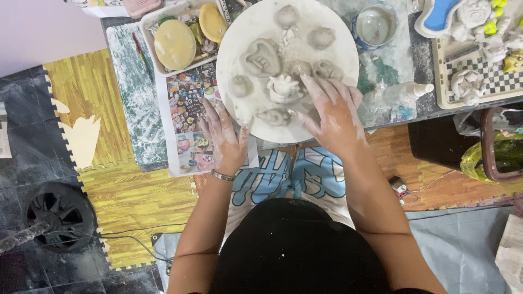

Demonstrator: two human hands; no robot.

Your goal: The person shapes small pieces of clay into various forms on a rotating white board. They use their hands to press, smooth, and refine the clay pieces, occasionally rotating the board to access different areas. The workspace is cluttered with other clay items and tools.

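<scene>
Left hand rests flat, fingers spread, on the near-left rim of the disc, with a bracelet at the wrist; in my judgement it steadies the disc against turning. It grips nothing. Right hand lies on the near-right part of the disc, fingers extended and narrowly spread, tips pressing the clay surface beside a small raised figure; it holds nothing. Both hands are smeared with pale clay.

The disc sits directly ahead of the hands, at the near edge of the surface. It is round, grey-white and matt, and carries several relief lumps, including a heart-like form beyond the fingertips.

A printed sheet lies under the left hand, probably for reference. Beyond the left hand stands a tray with yellow pieces. Beyond the right hand stands a water cup; to its right lies a bottle.
</scene>
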